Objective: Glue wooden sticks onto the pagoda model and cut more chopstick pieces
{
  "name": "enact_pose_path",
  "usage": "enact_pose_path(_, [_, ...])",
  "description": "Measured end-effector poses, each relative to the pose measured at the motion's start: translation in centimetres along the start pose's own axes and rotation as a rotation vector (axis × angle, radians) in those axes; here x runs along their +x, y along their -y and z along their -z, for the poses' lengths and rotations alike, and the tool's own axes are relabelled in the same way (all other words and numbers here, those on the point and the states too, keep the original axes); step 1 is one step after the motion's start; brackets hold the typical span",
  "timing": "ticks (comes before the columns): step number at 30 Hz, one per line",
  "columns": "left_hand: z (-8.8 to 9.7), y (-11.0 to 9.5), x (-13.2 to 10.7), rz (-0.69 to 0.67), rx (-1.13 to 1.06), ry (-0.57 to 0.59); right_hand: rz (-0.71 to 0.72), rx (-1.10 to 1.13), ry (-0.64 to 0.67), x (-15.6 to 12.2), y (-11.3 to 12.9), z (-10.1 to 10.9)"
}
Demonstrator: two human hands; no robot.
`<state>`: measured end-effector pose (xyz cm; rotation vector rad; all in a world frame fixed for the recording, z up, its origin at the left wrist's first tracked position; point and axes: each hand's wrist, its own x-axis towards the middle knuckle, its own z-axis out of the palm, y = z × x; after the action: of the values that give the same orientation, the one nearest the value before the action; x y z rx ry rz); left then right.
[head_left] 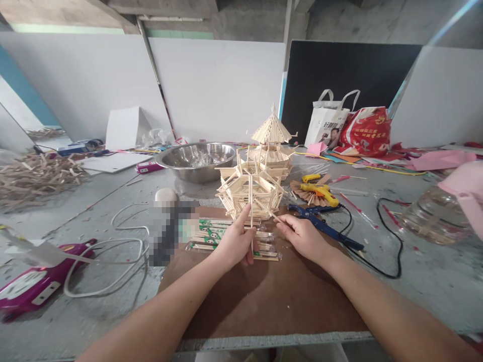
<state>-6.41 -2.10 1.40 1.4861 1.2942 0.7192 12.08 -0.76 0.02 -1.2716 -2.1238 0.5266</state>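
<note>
A lattice frame [237, 193] built of pale wooden chopsticks stands in front of me on a brown board [264, 301]. My left hand [238, 241] pinches an upright chopstick [251, 193] at the frame's near side. To its right, the fingertips of my right hand [300, 234] are closed on a slanting chopstick [264, 206], whose far end reaches the frame. Paper-and-plastic packs of chopsticks [215, 234] lie under and beside my left hand. Behind the frame rises a pagoda-like model [272, 128] with a pointed stick roof.
Right of the board lie a blue tool [328, 229] and a yellow glue gun [320, 192], with a black cord. A steel basin [188, 171] sits behind left. A purple power strip [41, 279] and white cable are at left, a water jug [430, 213] at right.
</note>
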Motion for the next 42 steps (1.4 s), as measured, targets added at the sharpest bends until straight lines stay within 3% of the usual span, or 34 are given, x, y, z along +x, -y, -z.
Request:
enact_pose_path(6, [-0.3, -0.2, -0.2, 0.008, 0.000, 0.005, -0.053, -0.117, -0.005, 0.2, -0.2, 0.7])
enact_pose_path(12, [-0.7, -0.6, -0.7, -0.041, 0.022, -0.047, -0.120, -0.230, 0.125, 0.2, -0.2, 0.8])
enact_pose_path(18, [-0.4, -1.1, -1.4, -0.217, 0.093, -0.151, 0.000, -0.249, 0.279, -0.1, -0.2, 0.5])
enact_pose_path(25, [0.2, -0.8, -1.3, -0.386, 0.220, -0.244, 0.122, -0.264, 0.363, -0.2, 0.4, 1.0])
enact_pose_path(28, [0.1, -0.5, -1.2, -0.426, 0.312, -0.253, 0.088, -0.247, 0.319, -0.1, 0.6, 0.8])
enact_pose_path(33, [-0.1, -0.1, -1.1, -0.402, 0.408, -0.233, -0.018, -0.280, 0.081, 0.9, 0.4, -1.3])
enact_pose_path(37, [-0.3, -0.2, -1.3, -0.397, 0.417, -0.195, 0.006, -0.390, 0.117, 1.5, 0.3, -2.9])
enact_pose_path(42, [-0.4, -0.2, -1.4, -0.405, 0.428, -0.176, 0.024, -0.436, 0.149, 1.5, 0.6, -3.0])
